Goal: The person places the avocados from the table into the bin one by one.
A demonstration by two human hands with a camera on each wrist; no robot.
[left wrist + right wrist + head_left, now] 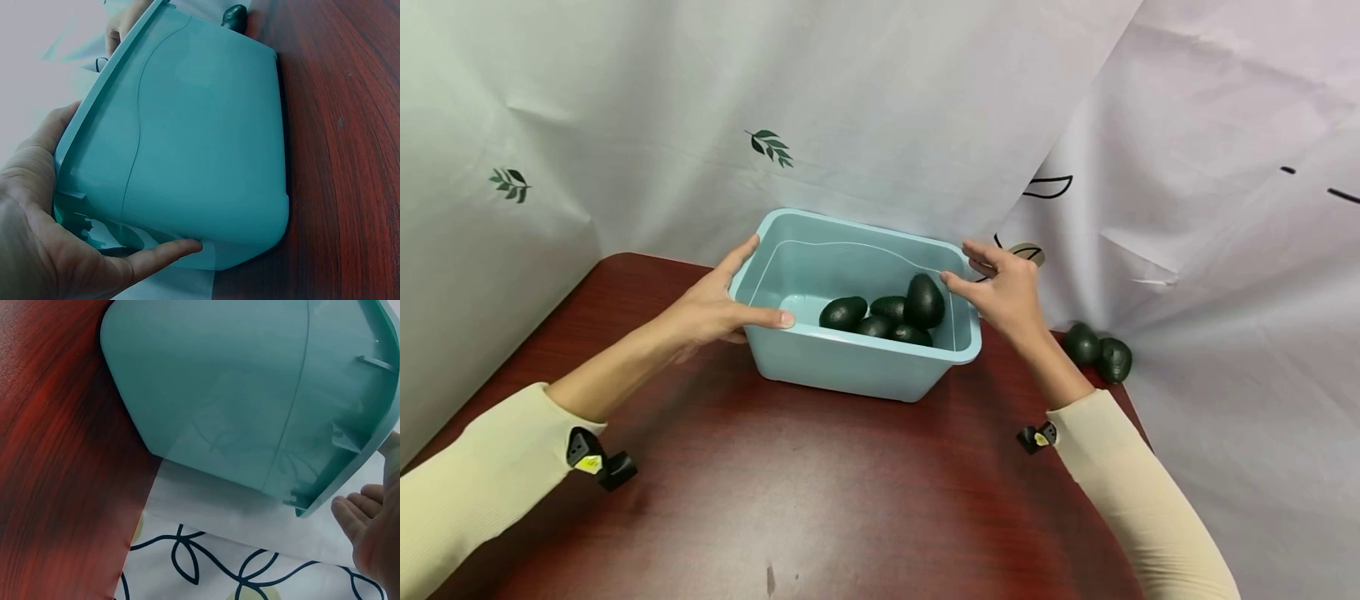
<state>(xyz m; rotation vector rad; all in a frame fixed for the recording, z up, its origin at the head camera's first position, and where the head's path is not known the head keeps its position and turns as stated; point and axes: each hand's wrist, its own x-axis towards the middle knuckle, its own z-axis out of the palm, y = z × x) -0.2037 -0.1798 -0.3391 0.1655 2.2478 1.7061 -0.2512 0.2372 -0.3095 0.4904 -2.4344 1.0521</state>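
A light blue plastic bin point(850, 364) stands on the table, with several dark green avocados point(925, 302) heaped toward its right end. At the bin's front left corner, my left hand point(711, 304) grips the rim. Its thumb lies over the front rim, and a finger stretches along the outer side in the left wrist view. My right hand point(1006, 296) is at the right end, thumb over the rim and the other fingers extended outside it. In the right wrist view those fingertips point(350, 515) show a small gap from the rim.
Two more avocados point(1097, 352) sit at the right edge of the dark red wooden table point(820, 500). A pale cloth point(880, 100) with leaf prints hangs behind the bin and along both sides of the table.
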